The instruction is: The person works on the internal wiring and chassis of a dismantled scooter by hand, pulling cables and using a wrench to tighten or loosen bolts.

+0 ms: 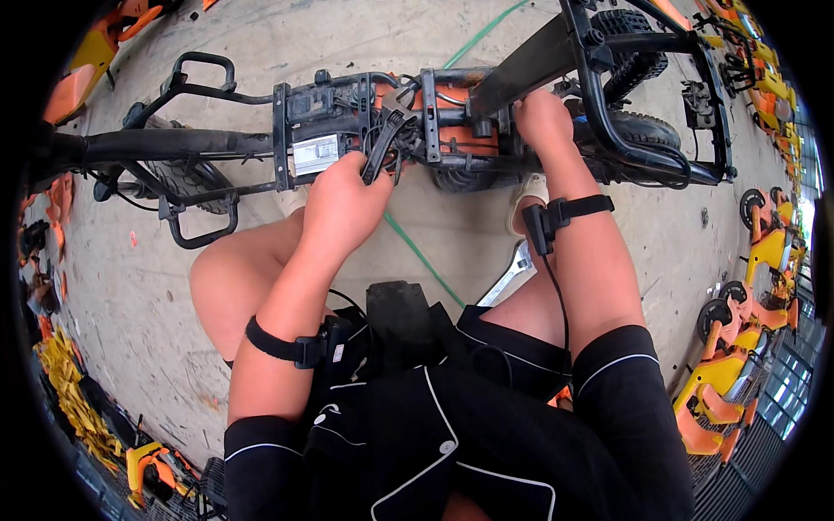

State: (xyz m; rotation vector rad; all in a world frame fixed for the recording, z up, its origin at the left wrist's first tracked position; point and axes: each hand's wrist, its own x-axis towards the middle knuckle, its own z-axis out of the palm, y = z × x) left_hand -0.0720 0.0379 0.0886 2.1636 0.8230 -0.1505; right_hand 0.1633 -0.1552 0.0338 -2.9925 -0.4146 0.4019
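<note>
Crouching over a stripped black frame (217, 143) that lies on the concrete floor (139, 286), the person works at its middle with both hands. Much is hard to read here: the fisheye bends the tubes toward the rim, the dark corners cut off the frame's left end, and the parts at the middle crowd into a tangle of brackets and black cables (387, 143) over an orange block (452, 139).

The left hand (343, 204) is curled, thumb and fingers closed around the lower end of a dark, flat, ribbed piece that rises into the cable bundle; whether that piece is a tool or a connector cannot be told. Just left of the hand sits a small grey box (314, 154) with a pale label, mounted on the frame.

The right hand (543, 117) is closed into a fist against the frame beside a thick tube, its fingers hidden behind the knuckles, so what its grip has, if anything, cannot be told. A rear wheel (638, 130) is partly hidden behind that tube and wrist.

Both forearms wear black straps with small units. A silver spanner (511, 273) lies on the floor between the knees, its lower end hidden by the dark clothing. Orange and yellow body shells (738, 373) sit along the right edge, blurred and cut off.
</note>
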